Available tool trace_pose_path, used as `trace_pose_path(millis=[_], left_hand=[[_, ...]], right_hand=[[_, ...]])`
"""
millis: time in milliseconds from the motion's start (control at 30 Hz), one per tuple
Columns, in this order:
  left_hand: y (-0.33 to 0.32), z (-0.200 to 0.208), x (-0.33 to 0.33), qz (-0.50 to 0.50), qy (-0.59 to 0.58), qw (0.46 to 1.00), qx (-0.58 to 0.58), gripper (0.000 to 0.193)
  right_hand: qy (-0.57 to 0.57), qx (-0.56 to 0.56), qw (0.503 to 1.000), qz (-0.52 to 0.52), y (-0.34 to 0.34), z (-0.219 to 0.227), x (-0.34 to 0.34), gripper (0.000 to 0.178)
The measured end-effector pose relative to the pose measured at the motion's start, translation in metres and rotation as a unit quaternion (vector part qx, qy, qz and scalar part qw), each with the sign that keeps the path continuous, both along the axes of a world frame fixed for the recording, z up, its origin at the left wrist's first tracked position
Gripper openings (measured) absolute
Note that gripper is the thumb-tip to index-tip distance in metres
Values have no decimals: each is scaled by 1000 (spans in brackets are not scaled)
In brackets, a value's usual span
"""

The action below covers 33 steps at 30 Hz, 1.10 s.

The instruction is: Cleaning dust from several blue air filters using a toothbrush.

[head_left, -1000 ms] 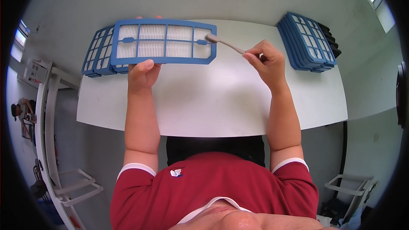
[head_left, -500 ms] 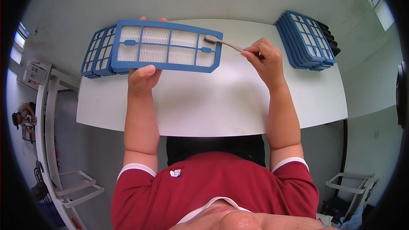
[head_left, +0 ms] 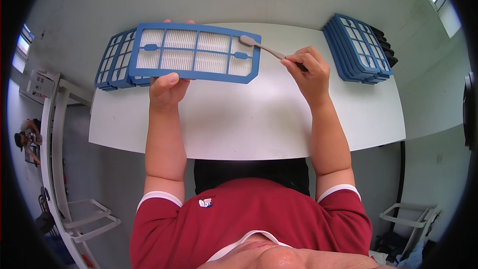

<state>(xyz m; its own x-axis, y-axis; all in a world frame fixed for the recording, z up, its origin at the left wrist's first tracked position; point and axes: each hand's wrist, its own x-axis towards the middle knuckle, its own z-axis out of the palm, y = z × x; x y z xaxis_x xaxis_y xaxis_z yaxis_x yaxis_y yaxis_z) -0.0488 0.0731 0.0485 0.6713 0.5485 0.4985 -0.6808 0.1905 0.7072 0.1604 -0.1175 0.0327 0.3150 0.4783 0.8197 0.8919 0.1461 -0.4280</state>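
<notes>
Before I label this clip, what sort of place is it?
Probably a workshop or workroom: a white table, stacked blue-framed panels at its right, and another person at the far left.

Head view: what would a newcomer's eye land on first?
Probably the blue-framed pleated filter, which the left hand holds up over the far left of the white table. Next, the toothbrush-like brush in the right hand, its head at the filter's right end. Then the matching filters: a stack at far right, others at far left, partly behind the held one.
</notes>
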Motion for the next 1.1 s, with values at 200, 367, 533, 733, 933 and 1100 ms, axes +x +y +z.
trace_pose_path(millis=[200,367,533,733,933,1100], left_hand=[[0,1,0,14,31,999,24,88],[-6,1,3,17,28,999,17,88],[-7,3,4,17,35,999,2,88],[-9,0,6,29,46,999,-3,89],[-15,1,10,21,41,998,34,90],[-19,0,13,15,52,997,46,89]], right_hand=[[12,28,1000,5,0,1,-2,14],[24,-1,999,28,-1,3,-5,14],[57,-56,994,69,-5,5,-4,14],[69,-74,990,97,-5,8,-10,14],[67,-77,993,61,-2,5,-6,14],[68,-18,997,8,0,3,-8,14]])
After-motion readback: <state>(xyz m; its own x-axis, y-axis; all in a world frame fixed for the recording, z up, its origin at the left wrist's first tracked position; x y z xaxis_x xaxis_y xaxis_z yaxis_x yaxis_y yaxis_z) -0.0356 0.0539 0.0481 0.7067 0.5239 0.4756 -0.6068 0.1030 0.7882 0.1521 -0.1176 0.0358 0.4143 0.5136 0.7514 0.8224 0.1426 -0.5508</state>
